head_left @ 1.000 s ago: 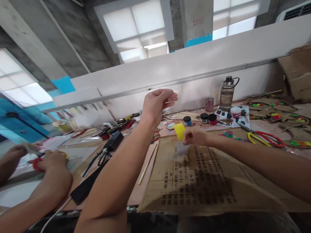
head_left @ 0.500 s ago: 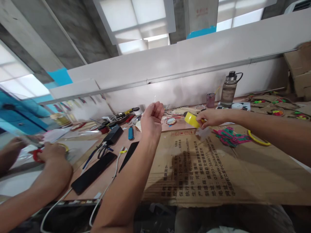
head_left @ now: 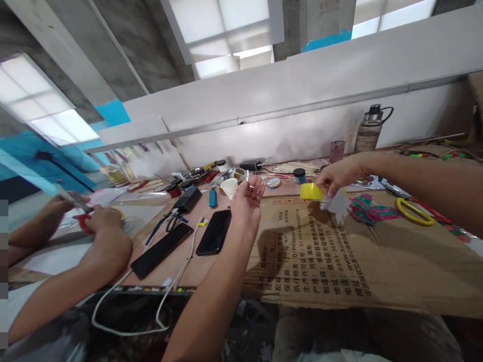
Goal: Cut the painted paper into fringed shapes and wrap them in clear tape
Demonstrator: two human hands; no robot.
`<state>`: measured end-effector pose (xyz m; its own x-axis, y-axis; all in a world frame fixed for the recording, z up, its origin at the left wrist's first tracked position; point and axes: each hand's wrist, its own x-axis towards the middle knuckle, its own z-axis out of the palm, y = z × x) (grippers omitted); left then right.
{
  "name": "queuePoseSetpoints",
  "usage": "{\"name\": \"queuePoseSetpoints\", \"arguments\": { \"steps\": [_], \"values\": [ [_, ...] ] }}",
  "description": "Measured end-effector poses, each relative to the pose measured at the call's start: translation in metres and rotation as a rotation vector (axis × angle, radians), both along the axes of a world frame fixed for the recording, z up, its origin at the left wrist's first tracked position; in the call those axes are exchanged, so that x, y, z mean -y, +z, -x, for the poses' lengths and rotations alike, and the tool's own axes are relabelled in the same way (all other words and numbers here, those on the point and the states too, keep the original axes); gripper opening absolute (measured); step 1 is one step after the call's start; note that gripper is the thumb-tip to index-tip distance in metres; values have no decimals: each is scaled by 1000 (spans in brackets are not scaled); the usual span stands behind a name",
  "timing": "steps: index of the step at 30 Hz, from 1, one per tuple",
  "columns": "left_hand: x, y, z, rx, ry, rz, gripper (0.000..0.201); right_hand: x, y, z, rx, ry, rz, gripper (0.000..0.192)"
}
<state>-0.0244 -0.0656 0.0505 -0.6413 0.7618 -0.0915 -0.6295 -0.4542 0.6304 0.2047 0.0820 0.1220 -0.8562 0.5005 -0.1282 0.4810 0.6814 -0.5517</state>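
Note:
My left hand (head_left: 248, 201) is raised above the table, its thumb and fingertips pinched on a small clear strip (head_left: 248, 176) that looks like a bit of tape. In my right hand (head_left: 337, 177), over the far part of the cardboard, is a yellow tape roll (head_left: 312, 191). A white jagged-edged paper cutout (head_left: 335, 205) hangs just below those fingers; whether they grip it too I cannot tell. Close to it on the cardboard lies a pink and green patterned piece (head_left: 372, 210). Yellow-handled scissors (head_left: 415, 211) lie farther right, partly beneath my right forearm.
Printed cardboard (head_left: 396, 271) covers the table before me. Left of it are a black phone (head_left: 214, 232), another dark slab (head_left: 162, 250) and a white cable (head_left: 184, 251). A paper cup (head_left: 228, 187) and a bottle (head_left: 368, 134) stand behind. A co-worker's hands (head_left: 105, 219) hold red-handled scissors (head_left: 86, 223) at left.
The view has shifted, moving the scene rightward. My left hand is lower, and the phone beside its forearm shows more fully. The white cutout below my right hand is more visible.

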Motion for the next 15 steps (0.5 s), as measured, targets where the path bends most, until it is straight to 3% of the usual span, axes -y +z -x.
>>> {"name": "queuePoseSetpoints", "arguments": {
  "steps": [2, 6, 12, 15],
  "values": [
    [4, 0, -2, -8, -2, 4, 15, 2, 7, 0, 145, 84, 119, 12],
    [11, 0, -5, -24, 2, 15, 18, 5, 17, 2, 302, 149, 231, 15],
    [4, 3, -1, -42, -20, 44, 16, 5, 20, 8, 372, 21, 245, 19],
    [-7, 16, -1, -122, -66, -11, 15, 1, 19, 4, 357, -8, 287, 22]
  ]
}}
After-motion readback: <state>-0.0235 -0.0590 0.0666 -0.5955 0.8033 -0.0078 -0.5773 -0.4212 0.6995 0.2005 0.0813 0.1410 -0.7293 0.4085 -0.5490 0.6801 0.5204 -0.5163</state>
